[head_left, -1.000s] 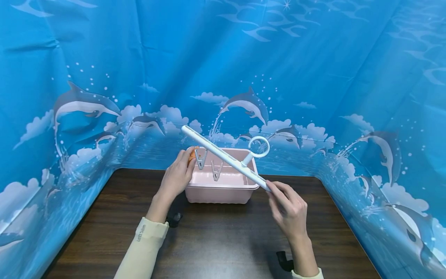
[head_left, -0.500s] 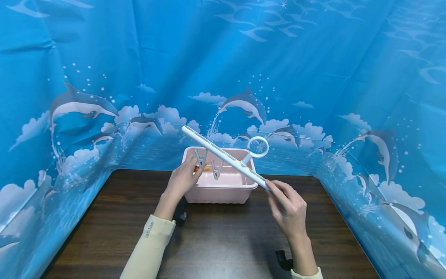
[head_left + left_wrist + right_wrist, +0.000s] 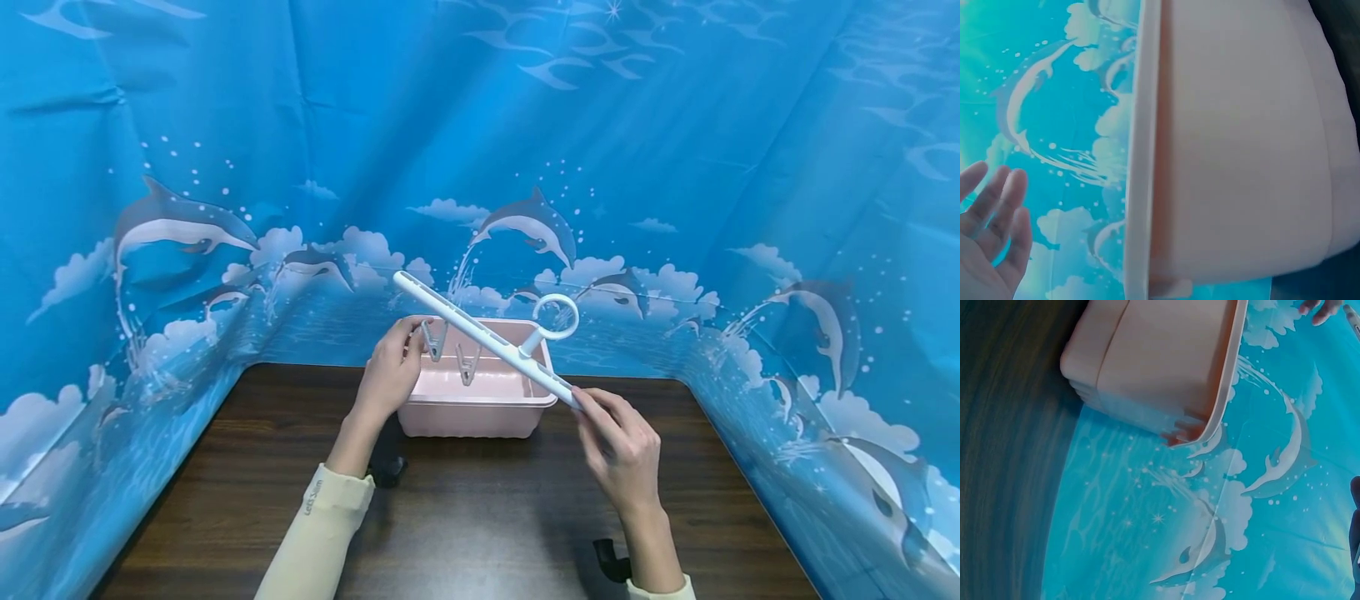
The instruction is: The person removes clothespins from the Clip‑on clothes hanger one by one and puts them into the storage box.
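Observation:
In the head view, my right hand [image 3: 622,450] pinches the lower right end of a white clip hanger [image 3: 480,332], a slotted bar with a ring. The bar is tilted, its left end higher, above a pink plastic bin [image 3: 476,419]. Two grey clips hang from it, the left clip [image 3: 433,342] and another clip [image 3: 467,367] nearer the middle. My left hand [image 3: 388,367] is at the bin's left rim, fingertips close to the left clip; contact is unclear. In the left wrist view, the left hand [image 3: 994,237] has spread fingers with nothing between them. The bin's floor is partly hidden.
The bin stands near the back of a dark wooden table [image 3: 480,508]. A blue curtain [image 3: 420,150] with printed dolphins hangs behind the table and along both sides. Black wrist mounts [image 3: 611,560] sit on the forearms.
The orange item in my left hand went down into the bin and is no longer visible. The left hand has risen back out beside the left clip. The right hand and hanger stay nearly still.

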A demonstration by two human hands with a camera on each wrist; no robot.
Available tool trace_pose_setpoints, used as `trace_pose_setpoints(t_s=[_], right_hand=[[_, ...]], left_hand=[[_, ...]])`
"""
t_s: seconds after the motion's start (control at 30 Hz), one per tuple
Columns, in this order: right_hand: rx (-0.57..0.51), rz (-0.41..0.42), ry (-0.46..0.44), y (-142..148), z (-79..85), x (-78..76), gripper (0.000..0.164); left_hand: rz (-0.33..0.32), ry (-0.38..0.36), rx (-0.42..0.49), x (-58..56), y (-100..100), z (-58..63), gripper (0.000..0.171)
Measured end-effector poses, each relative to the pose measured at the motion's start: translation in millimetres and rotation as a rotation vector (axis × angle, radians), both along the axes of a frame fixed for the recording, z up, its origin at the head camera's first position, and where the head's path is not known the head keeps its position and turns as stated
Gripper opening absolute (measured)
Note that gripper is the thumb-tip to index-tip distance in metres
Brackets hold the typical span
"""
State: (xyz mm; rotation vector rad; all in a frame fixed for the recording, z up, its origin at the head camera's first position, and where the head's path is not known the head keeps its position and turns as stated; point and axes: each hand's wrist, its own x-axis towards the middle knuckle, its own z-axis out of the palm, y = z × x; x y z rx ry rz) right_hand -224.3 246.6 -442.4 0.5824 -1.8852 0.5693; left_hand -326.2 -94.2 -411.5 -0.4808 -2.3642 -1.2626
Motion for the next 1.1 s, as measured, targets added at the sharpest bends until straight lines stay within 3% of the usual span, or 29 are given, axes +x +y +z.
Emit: trace_pose_setpoints(t_s=[0.17, 0.3, 0.77, 1.1], right_hand=[[-0.013, 0.004, 0.001, -0.4, -1.8, 0.6, 0.028], [-0.018, 0.017, 0.002, -2.4, -2.7, 0.7, 0.029], [-0.018, 0.027, 0.028, -7.7, -0.5, 0.9, 0.028], [-0.023, 0.033, 0.039, -6.9, -0.3, 0.6, 0.029]], left_hand=[[-0.126, -0.035, 0.255, 0.2, -0.9, 4.2, 0.053], [-0.196, -0.065, 0.353, 3.7, 0.0, 7.3, 0.053], [-0.289, -0.061, 0.377, 19.6, 4.0, 22.6, 0.049], [-0.316, -0.048, 0.353, 21.6, 2.6, 22.2, 0.028]])
